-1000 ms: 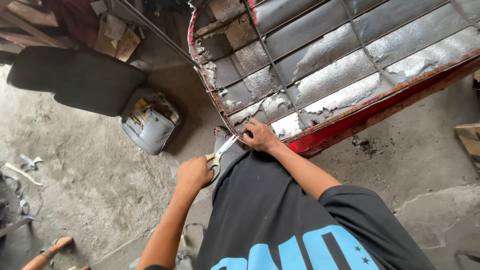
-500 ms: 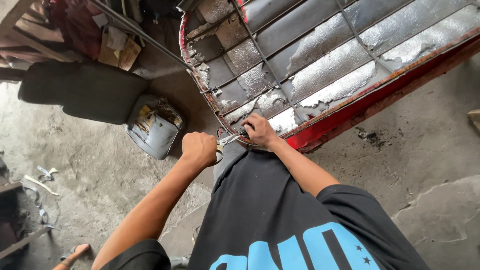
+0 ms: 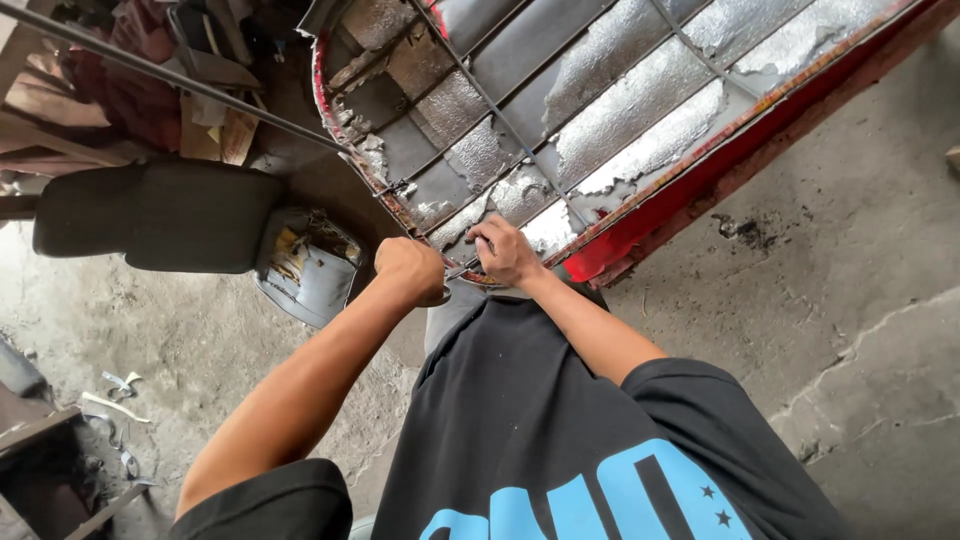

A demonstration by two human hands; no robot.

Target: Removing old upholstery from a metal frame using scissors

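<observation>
Both hands meet at the lower rim of the red panel (image 3: 640, 230), and I place everything else against that panel. From the head view I see my left hand (image 3: 410, 270) curled into a closed fist just below the rim, gripping a pair of snips (image 3: 452, 272); only a sliver of metal shows between the two hands, so I cannot tell how the blades stand. Right hand (image 3: 505, 250) sits against the rim itself, fingers bent and pinching the edge where the silver foil lining (image 3: 640, 140) is torn. Thin wire rods (image 3: 500, 115) cross over the lining inside the panel. Left of the panel a black seat cushion (image 3: 160, 215) lies on the concrete floor (image 3: 850, 250), with a grey, split seat piece (image 3: 305, 275) just beside it, nearer the panel.
</observation>
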